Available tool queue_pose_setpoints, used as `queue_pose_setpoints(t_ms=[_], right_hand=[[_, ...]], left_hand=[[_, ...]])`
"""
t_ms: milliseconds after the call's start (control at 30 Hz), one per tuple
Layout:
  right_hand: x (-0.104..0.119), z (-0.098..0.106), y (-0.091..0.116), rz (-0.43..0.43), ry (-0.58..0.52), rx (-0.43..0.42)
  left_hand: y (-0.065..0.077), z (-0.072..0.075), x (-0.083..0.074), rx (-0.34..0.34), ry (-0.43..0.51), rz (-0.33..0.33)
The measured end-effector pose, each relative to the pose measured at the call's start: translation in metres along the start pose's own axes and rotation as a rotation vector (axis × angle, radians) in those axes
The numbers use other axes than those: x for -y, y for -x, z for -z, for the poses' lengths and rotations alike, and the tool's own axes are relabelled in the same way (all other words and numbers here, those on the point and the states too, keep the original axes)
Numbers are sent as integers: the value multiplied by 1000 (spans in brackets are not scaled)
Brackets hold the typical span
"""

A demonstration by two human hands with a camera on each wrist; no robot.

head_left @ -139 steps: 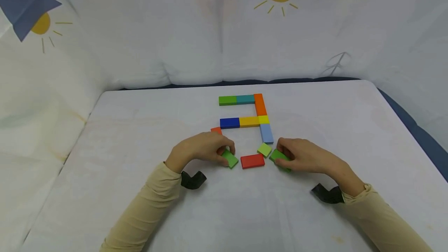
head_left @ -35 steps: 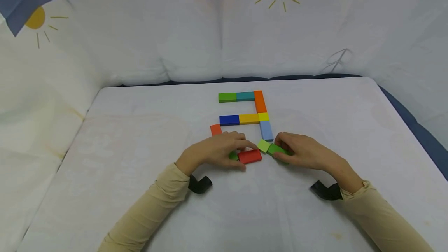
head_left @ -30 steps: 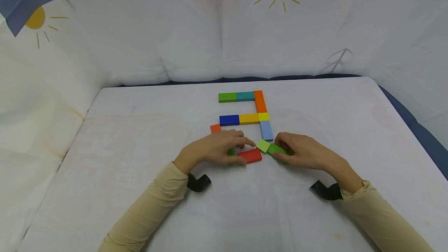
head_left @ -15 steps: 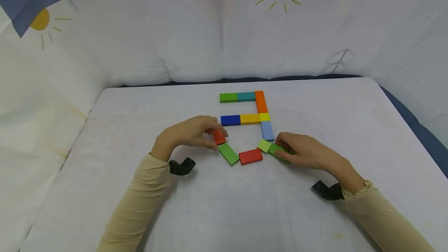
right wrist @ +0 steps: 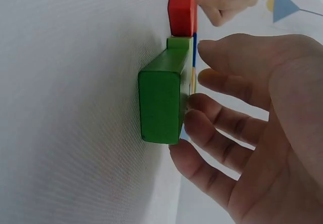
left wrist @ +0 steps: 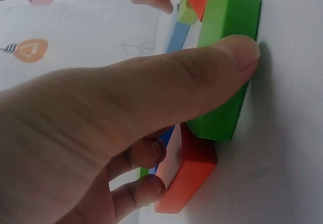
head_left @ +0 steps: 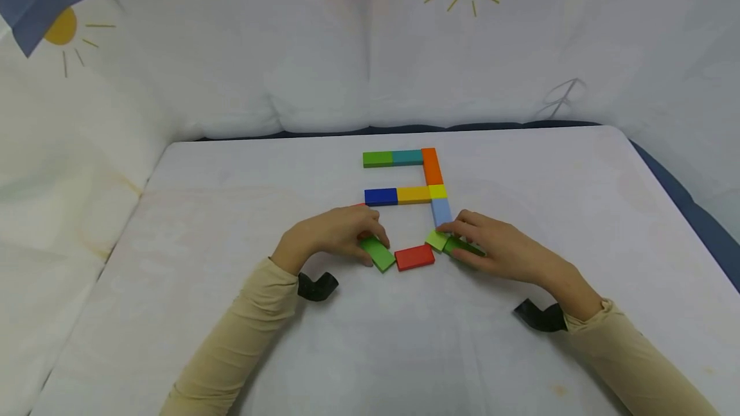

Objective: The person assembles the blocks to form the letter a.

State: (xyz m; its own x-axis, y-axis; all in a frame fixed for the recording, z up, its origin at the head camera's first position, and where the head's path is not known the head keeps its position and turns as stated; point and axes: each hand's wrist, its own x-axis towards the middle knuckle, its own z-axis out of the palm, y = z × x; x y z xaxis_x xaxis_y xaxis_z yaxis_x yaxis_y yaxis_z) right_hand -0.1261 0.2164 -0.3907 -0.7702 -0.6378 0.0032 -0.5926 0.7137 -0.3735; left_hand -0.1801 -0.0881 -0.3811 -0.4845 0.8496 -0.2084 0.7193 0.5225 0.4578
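My left hand (head_left: 332,236) pinches a green block (head_left: 378,254), its thumb along the near long side in the left wrist view. Under that hand an orange-red block (left wrist: 189,178) meets the green block's far end; the head view shows only a sliver of it. A red block (head_left: 414,257) lies at the green block's right corner. My right hand (head_left: 503,249) hovers with loosely spread fingers over a second green block (right wrist: 160,108), its thumb lifted off that block. The right index fingertip reaches the small light-green block (head_left: 436,240) beside the light-blue block (head_left: 441,210).
Farther back, a dark-blue block (head_left: 381,197), a yellow-orange block (head_left: 413,195) and a small yellow block (head_left: 437,191) form a row. An orange block (head_left: 431,166) runs up to teal (head_left: 407,158) and green ones. All lie on a white-covered table (head_left: 231,198) before a hanging cloth.
My left hand has left the orange-red block and come right and nearer, onto the green one. The right fingers have loosened from their green block, the index stretching left. Earlier, the red block shifted slightly left.
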Motion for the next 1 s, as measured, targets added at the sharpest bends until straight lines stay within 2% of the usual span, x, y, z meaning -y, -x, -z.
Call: queue_pose_setpoints(t_ms=[467, 567, 667, 800, 1000], right_hand=[[0, -1, 0, -35, -6, 12], [-1, -1, 1, -38, -10, 14], [-1, 0, 1, -44, -13, 23], [-2, 2, 1, -40, -17, 27], [-4, 2, 3, 32, -5, 43]], left_hand=[[1, 2, -1, -4, -3, 7], [3, 2, 1, -15, 14, 38], [9, 8, 6, -51, 65, 88], [25, 24, 14, -132, 129, 139], [44, 41, 22, -206, 117, 208]])
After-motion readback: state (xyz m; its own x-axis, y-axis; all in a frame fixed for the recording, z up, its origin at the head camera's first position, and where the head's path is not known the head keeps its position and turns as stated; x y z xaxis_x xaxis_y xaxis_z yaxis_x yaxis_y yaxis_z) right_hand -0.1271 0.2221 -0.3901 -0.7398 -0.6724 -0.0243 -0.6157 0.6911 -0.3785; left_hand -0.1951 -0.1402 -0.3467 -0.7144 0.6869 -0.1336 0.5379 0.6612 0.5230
